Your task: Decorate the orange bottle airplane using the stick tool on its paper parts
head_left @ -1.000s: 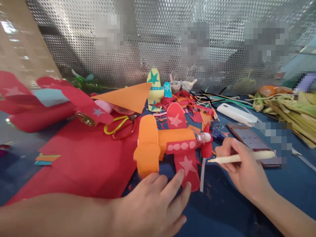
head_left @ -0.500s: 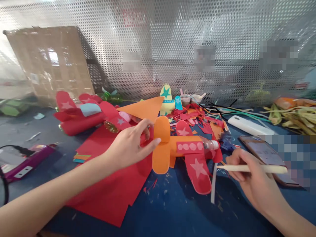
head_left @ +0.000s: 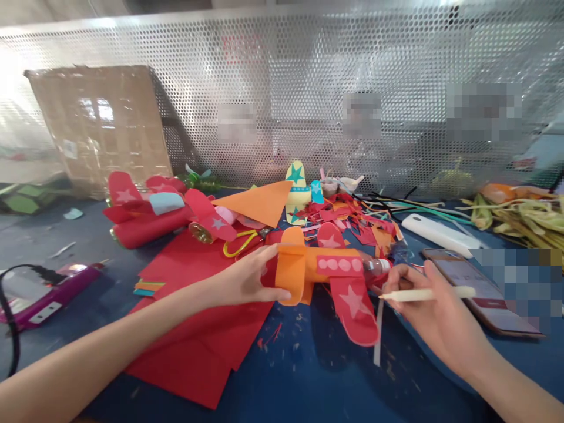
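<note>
Orange and red coverings dress the toy plane at the middle of the blue table, its clear bottle neck pointing right. At its left end, the left hand has its grip clamped on the orange crosspiece, thumb at the lower edge and fingers at the upper. The right hand's grip is closed round a cream pen, tip pointing left, just beside the neck. Red sheets lie under the left forearm, a red plane stands beyond them, and a phone lies near the right hand.
</note>
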A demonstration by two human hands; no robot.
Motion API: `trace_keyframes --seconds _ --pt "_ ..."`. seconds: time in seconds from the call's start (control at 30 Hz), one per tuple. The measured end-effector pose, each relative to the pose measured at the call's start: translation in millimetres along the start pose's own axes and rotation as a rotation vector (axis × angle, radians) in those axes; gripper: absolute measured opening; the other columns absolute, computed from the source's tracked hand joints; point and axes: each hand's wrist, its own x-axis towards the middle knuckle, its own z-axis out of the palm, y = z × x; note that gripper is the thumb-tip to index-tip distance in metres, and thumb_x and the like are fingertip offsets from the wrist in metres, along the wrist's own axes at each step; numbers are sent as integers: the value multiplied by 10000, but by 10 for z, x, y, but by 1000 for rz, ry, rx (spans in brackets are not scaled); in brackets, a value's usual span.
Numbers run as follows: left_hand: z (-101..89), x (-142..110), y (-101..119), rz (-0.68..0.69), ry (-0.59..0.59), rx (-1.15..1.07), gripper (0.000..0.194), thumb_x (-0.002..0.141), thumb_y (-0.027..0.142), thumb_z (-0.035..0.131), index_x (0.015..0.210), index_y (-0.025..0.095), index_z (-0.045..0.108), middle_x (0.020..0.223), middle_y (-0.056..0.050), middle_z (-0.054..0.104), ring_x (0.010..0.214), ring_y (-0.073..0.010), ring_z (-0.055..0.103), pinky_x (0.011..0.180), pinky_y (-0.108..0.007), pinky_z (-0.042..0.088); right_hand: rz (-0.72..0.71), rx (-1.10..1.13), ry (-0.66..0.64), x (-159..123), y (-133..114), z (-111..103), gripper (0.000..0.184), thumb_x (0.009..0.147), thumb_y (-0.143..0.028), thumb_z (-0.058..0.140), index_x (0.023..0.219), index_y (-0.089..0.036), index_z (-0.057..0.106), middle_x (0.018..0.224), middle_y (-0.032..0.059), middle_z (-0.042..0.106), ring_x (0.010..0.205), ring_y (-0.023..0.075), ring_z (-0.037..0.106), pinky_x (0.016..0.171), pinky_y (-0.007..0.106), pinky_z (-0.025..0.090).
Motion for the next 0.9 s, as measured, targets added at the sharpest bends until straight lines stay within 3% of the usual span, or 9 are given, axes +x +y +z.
trace_keyframes --seconds 0.1,0.27,0.37,0.47,0.57,0.67,0.73,0.8,0.9 --pt "-2 8 3 2 0 -35 695 739 462 721 1320 226 422 1300 -105 526 1152 -269 531 914 -391 491 47 111 51 17 -60 34 398 674 -591 694 628 -197 660 631 0 532 584 127 457 590 226 450" --pt "-37 14 25 -37 -55 -2 579 805 499 635 1302 254 466 1237 -84 555 889 -185 584 628 -259 506 92 179 74 101 -143 81 401 650 -552 710 568 -167 637 610 11 526 563 128 462 572 237 452" --pt "-32 32 -26 -27 -44 39 467 902 473 493 1306 240 475 1180 -66 590 900 -169 568 700 -266 498 31 193 105 207 -191 113 419 691 -542 671 537 -156 621 584 9 515 534 119 457 559 242 441" --pt "12 70 -105 -86 7 72 516 909 489 458 1333 195 450 1187 -87 594 785 -152 559 673 -282 492 -67 124 87 351 -238 141 437 737 -542 624 530 -157 607 595 12 537 521 116 467 556 257 430" --pt "73 135 -141 -126 33 53 557 906 521 437 1364 204 416 1295 -101 541 866 -182 579 688 -296 500 -196 -47 85 474 -276 178 500 753 -637 547 536 -188 578 467 -3 486 476 129 433 522 267 393" --pt "135 211 -124 -96 46 42 530 921 521 418 1359 222 424 1280 -106 540 958 -213 580 752 -330 514 -320 -152 106 474 -279 265 512 823 -652 443 603 -209 577 417 -40 416 434 119 381 488 258 342" --pt "175 251 -108 -51 40 51 517 937 493 402 1368 209 415 1254 -117 539 1036 -231 557 815 -362 511 -416 -303 58 381 -247 353 436 881 -569 408 673 -221 568 439 -49 435 436 118 378 478 254 319" --pt "215 269 -107 13 52 69 510 945 473 398 1365 185 414 1248 -132 521 1109 -245 524 878 -392 497 -486 -492 -70 238 -187 438 314 896 -449 456 698 -222 545 496 -42 489 485 124 430 514 259 351" --pt "258 255 -129 119 72 103 527 922 504 470 1355 208 419 1298 -136 473 1198 -256 483 977 -430 454 -452 -648 -242 39 -70 500 185 905 -370 476 810 -225 542 625 -24 546 581 137 513 543 261 392"
